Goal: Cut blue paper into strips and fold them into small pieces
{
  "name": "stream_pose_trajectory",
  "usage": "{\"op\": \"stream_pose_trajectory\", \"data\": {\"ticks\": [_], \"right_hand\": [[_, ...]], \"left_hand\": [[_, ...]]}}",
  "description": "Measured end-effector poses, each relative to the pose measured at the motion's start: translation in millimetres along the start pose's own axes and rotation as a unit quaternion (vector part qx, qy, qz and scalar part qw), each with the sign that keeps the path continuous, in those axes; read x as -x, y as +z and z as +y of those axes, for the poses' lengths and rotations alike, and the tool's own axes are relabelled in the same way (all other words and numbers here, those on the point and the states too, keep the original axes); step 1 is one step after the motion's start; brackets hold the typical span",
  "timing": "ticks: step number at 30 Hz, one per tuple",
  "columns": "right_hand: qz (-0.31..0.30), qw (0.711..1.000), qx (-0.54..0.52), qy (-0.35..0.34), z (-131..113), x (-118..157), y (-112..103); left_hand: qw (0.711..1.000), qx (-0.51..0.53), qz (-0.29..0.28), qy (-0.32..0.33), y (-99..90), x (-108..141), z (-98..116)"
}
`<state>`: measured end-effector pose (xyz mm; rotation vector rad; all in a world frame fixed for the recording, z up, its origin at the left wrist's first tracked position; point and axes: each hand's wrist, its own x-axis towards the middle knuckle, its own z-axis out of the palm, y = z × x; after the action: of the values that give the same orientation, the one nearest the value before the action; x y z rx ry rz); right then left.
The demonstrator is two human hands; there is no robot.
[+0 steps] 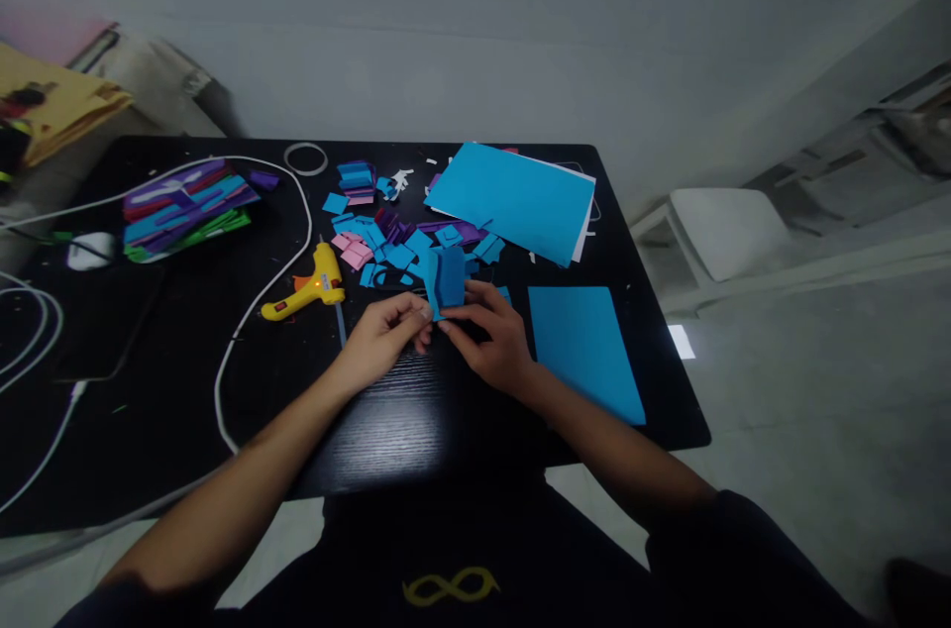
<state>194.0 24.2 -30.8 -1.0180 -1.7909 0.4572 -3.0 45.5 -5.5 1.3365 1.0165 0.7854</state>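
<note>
A folded blue paper piece point(449, 277) stands upright between my two hands, above the middle of the black table. My left hand point(387, 336) pinches its lower left edge between thumb and fingers. On the other side, my right hand point(491, 336) grips the lower right part, thumb near the bottom edge. Just beyond lie small cut blue pieces point(399, 257), with pink pieces point(357, 253) at their left and purple strips point(465, 232) behind them.
A yellow glue gun point(318, 285) lies left of my hands, inside a looping white cable point(257, 299). Blue sheets point(520, 197) lie at the back right, another blue sheet point(583, 346) near my right forearm. Bundled colored strips point(185, 202) and a phone point(108, 323) are at left.
</note>
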Motion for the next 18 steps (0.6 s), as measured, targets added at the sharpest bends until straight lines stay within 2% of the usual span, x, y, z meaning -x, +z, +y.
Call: {"op": "stream_pose_trajectory", "data": {"ticks": [12, 18], "right_hand": [[-0.001, 0.999, -0.021, 0.042, 3.4, 3.4, 4.4], [0.009, 1.0, -0.025, 0.016, 2.8, 2.4, 3.8]], "left_hand": [[1.0, -0.025, 0.005, 0.002, 3.4, 0.6, -2.1], [1.0, -0.026, 0.001, 0.002, 3.0, 0.9, -1.7]]}}
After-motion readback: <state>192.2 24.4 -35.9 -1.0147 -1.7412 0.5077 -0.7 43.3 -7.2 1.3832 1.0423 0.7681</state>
